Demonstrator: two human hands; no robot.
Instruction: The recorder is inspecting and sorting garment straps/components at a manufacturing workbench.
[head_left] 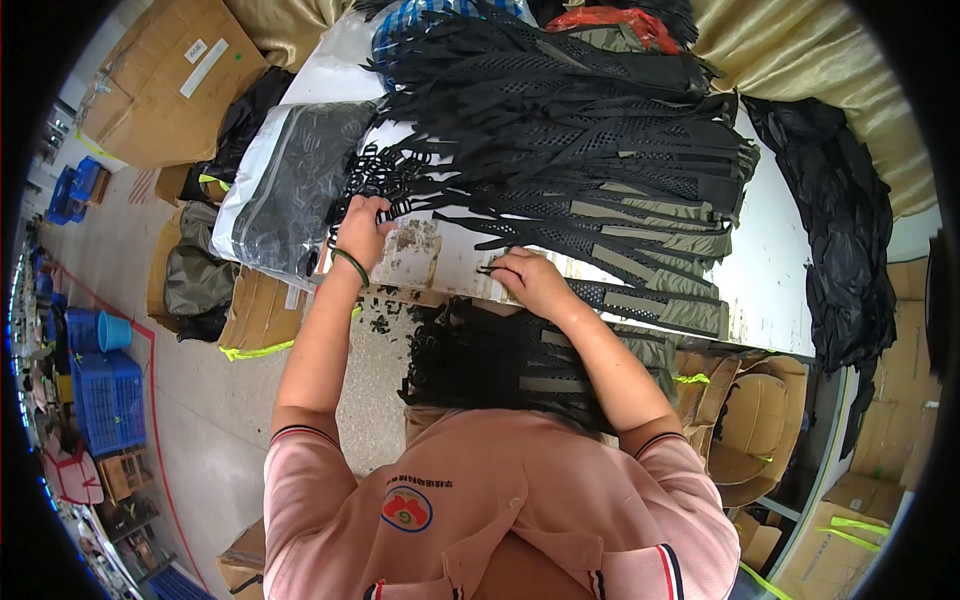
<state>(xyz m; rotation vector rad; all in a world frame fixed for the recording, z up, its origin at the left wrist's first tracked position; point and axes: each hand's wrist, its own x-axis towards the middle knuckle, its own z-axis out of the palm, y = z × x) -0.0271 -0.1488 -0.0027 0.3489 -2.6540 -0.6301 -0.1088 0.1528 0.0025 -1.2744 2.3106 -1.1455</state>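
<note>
My left hand (360, 236), with a dark green bangle (352, 266) at the wrist, reaches to the near edge of a pile of small black plastic buckles (388, 172). Its fingers are curled together against a few buckles; whether one is gripped I cannot make out. Near the table's front edge, my right hand (532, 281) pinches the end of a black strap (486, 268). That strap appears to belong to the nearest of the black mesh and olive fabric pieces (660, 305). Many similar strapped pieces (590, 130) lie overlapped beyond, their strap ends pointing left.
A clear plastic bag (300, 180) lies left of the buckles on the white table (775, 290). More strapped pieces (480, 360) rest on my lap. Dark fabric (835, 220) hangs over the right edge. Cardboard boxes (760, 420) and blue crates (105, 400) stand around.
</note>
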